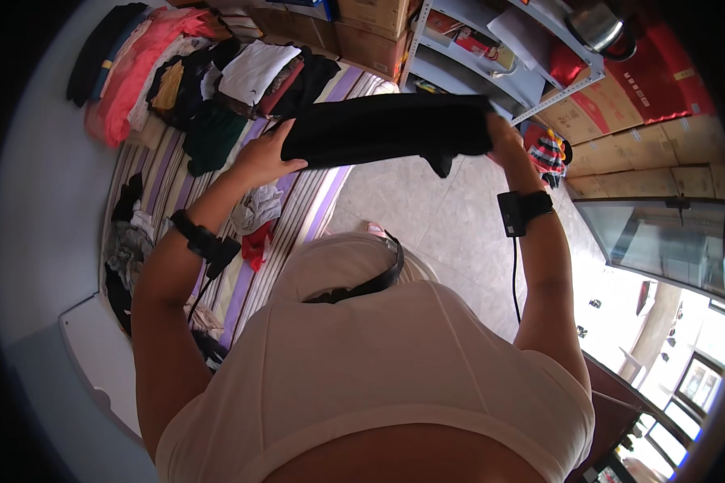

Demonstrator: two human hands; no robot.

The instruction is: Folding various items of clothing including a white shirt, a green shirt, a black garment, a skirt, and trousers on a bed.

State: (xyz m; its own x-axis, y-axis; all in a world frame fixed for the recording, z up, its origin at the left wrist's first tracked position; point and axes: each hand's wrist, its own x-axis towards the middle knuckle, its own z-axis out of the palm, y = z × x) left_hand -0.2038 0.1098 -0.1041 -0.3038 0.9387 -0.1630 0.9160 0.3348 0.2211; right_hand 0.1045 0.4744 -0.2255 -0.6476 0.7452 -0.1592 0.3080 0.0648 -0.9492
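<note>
A black garment (387,129) is held up in front of me, stretched sideways between both hands; its exact kind cannot be made out. At its left end, my left hand (266,154) grips the cloth, thumb on the near side. My right hand (505,138) is closed on the other end, its fingers partly hidden and slightly blurred. A small flap hangs from the lower edge near the right end. Beyond my left hand, a folded white garment (259,71) tops a pile of clothes, beside a dark green garment (215,137).
A striped bed (318,201) runs along the left, bearing pink clothes (133,88), a crumpled pale cloth (258,208) and a red cloth (255,245). Metal shelves (532,106), a kettle (596,30) and cardboard boxes (370,50) stand ahead. A glass-fronted cabinet (660,237) is at right.
</note>
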